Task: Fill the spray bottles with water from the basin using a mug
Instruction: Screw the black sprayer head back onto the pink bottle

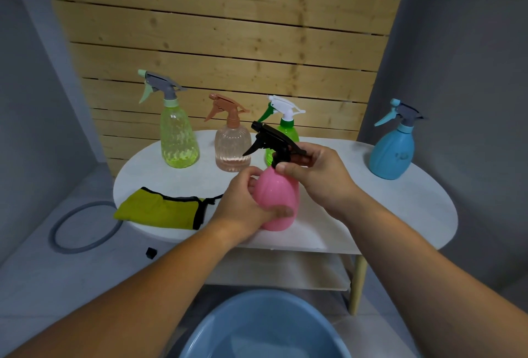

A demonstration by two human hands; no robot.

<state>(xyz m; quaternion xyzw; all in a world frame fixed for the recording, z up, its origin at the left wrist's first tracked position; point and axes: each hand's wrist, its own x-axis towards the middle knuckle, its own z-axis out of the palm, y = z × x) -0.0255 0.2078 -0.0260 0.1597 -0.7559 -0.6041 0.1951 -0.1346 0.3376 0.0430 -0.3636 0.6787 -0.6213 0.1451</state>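
Observation:
A pink spray bottle (278, 191) stands near the front of the white oval table (385, 214). My left hand (247, 206) grips its body from the left. My right hand (317, 174) holds its black spray head (268, 140) at the neck. Behind it stand a yellow-green clear bottle (178, 140), a peach clear bottle (232, 149) and a green bottle (287, 131) with a white head, partly hidden by the pink one. A blue spray bottle (392, 154) stands at the table's right. The blue basin (257, 329) with water sits below, at the bottom edge. No mug is in view.
A folded yellow-green cloth (160, 210) with black trim lies at the table's left front. A grey ring (83, 229) and a small black piece (151, 252) lie on the floor to the left. Wooden slats stand behind the table; a shelf sits under it.

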